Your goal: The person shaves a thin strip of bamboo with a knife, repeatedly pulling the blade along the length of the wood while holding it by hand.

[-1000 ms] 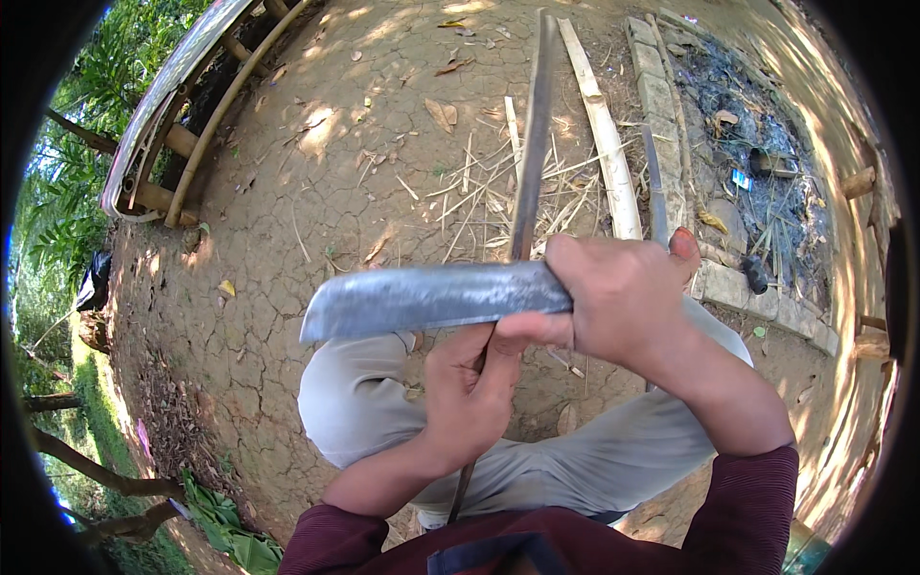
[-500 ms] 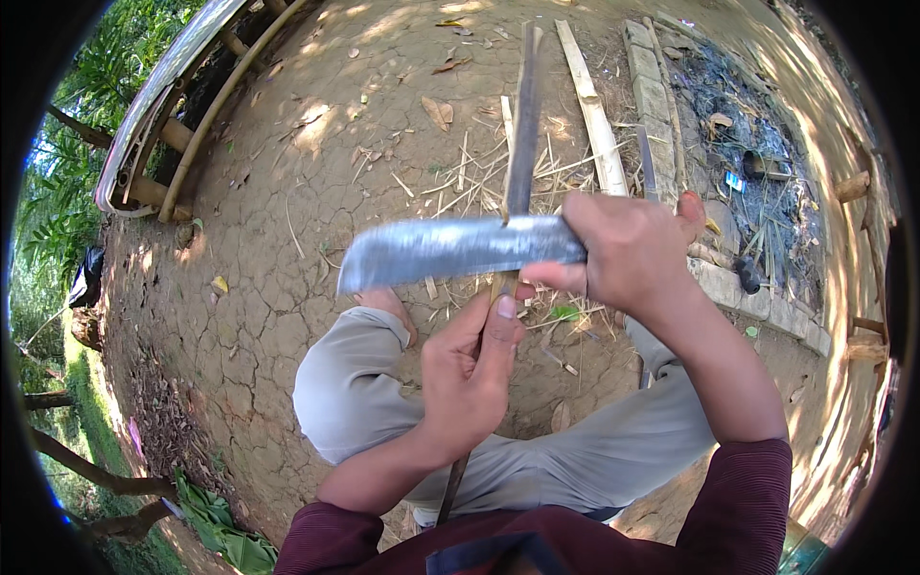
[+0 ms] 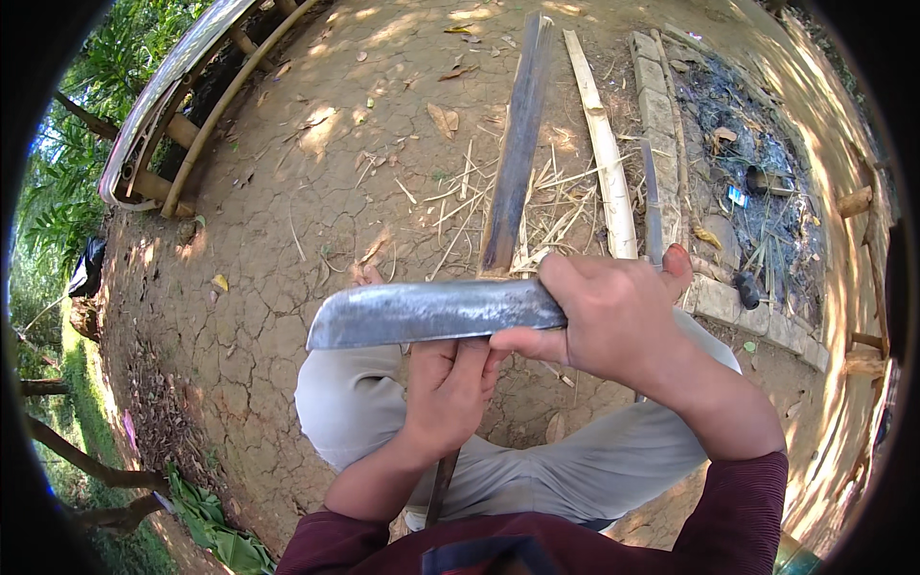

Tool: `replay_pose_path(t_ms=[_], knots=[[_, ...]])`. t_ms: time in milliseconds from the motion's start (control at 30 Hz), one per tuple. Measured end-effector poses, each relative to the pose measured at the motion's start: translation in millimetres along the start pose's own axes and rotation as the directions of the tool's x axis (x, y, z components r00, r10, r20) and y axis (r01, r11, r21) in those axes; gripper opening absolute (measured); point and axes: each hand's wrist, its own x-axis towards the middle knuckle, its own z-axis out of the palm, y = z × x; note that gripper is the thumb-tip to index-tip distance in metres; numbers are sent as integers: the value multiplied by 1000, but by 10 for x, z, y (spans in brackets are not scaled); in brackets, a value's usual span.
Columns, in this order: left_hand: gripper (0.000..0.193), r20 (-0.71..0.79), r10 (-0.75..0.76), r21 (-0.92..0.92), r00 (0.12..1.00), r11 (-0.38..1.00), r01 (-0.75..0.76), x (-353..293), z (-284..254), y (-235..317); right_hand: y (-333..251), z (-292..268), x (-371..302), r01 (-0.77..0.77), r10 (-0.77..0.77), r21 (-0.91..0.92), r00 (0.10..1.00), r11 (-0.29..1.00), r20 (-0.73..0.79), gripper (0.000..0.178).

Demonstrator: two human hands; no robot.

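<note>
A broad steel machete (image 3: 431, 313) lies crosswise in front of me, its blunt tip to the left. My right hand (image 3: 618, 307) is closed round its handle, which the fingers mostly hide. Beneath the blade, my left hand (image 3: 444, 398) is closed on a long dark-faced bamboo strip (image 3: 517, 144). The strip reaches away from me past the blade, and its near end shows below my left wrist. The blade crosses over the strip just beyond my left fingers and hides their contact. Bare wood shows on the strip right behind the blade.
Thin shavings (image 3: 551, 199) litter the dirt between my feet and beyond. A pale split bamboo piece (image 3: 601, 144) lies to their right. Farther right, a brick border (image 3: 656, 110) edges an ash bed (image 3: 767, 206) with a blackened can. At far left stands a low bamboo bench (image 3: 225, 110).
The machete and both hands have come nearer to me, the left hand slightly leftward. The strip has turned to show more of its wide dark face.
</note>
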Motion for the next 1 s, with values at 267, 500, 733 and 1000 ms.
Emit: replay_pose_path(t_ms=[267, 500, 733, 1000], knots=[[19, 64, -96, -45, 993, 994, 99, -14, -181, -72, 0, 140, -15, 90, -89, -11, 995, 996, 34, 70], [27, 30, 1, 239, 1000, 971, -8, -20, -151, -128, 85, 121, 85, 92, -95, -105, 995, 990, -22, 70], [33, 117, -124, -204, 985, 968, 146, 38, -85, 104, 501, 7, 91, -200, 201, -54, 980, 978, 10, 65], [40, -87, -166, -146, 982, 977, 153, 41, -46, -30, -69, 182, -24, 118, -118, -6, 991, 993, 70, 70]])
